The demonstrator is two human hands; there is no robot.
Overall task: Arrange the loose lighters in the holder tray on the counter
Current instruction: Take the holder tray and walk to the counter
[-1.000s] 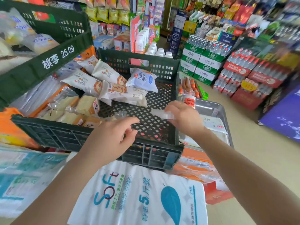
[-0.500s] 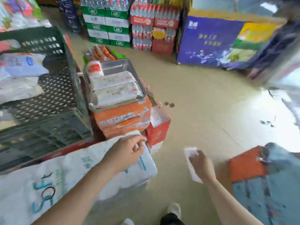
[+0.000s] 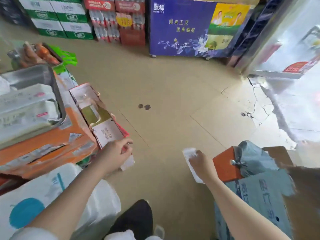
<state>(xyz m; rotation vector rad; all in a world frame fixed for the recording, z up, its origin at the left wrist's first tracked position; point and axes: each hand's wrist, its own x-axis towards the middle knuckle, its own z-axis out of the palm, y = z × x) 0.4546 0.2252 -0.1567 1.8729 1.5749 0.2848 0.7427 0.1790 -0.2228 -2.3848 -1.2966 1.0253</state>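
No lighters and no holder tray show in the head view. My right hand is closed on a flat, white translucent plastic piece and holds it low over the floor, just left of an orange box. My left hand hangs with curled fingers at the near corner of an open red-and-white carton. I see that hand from the back, so whatever is in its palm is hidden. The picture is blurred by motion.
Left: a white sack, orange cartons and a metal tray of white packets. Right: a grey bag on a blue-grey carton. Beige floor lies between. Drink crates and a blue display stand behind. My shoe is below.
My view has swung right, from the green crate of snack packets to the shop floor. Both hands dropped lower, and the right one kept the white plastic piece.
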